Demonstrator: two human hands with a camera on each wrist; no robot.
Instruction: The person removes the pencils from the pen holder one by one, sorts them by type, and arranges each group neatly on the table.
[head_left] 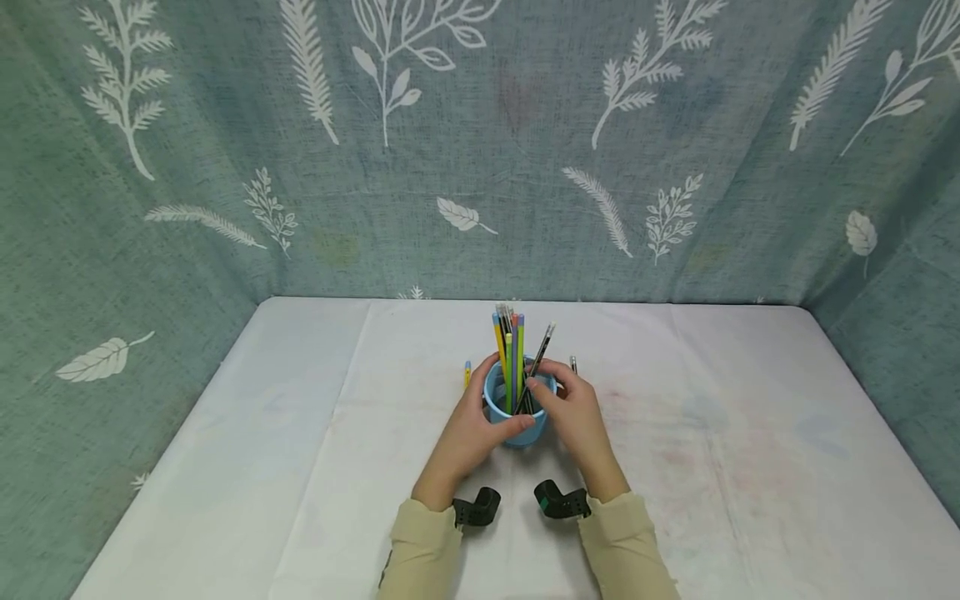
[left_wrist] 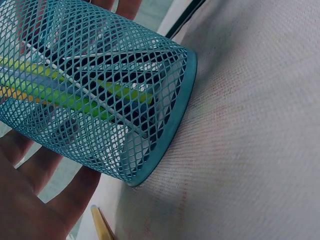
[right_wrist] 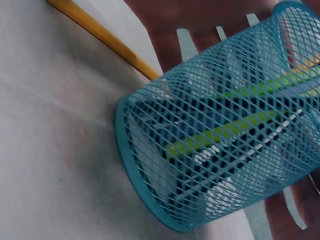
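Note:
A blue mesh pencil holder (head_left: 519, 433) stands upright on the white cloth, full of pencils (head_left: 510, 367). Around its left side curls my left hand (head_left: 472, 429), thumb across the front and fingers behind. My right hand (head_left: 573, 408) grips the opposite side near the rim, its thumb tip overlapping a black pencil (head_left: 542, 346) that leans right. Through the mesh, green pencils (left_wrist: 37, 85) show in the left wrist view. The right wrist view shows the holder's wall (right_wrist: 225, 135) close up, with fingers along both sides.
A yellow pencil (head_left: 467, 373) lies beyond the left hand, and a dark pencil (head_left: 573, 364) lies beyond the right. White cloth (head_left: 712, 458) covers the table. Behind its far edge hangs a green leaf-patterned curtain (head_left: 525, 208). Each wrist carries a black camera (head_left: 480, 507).

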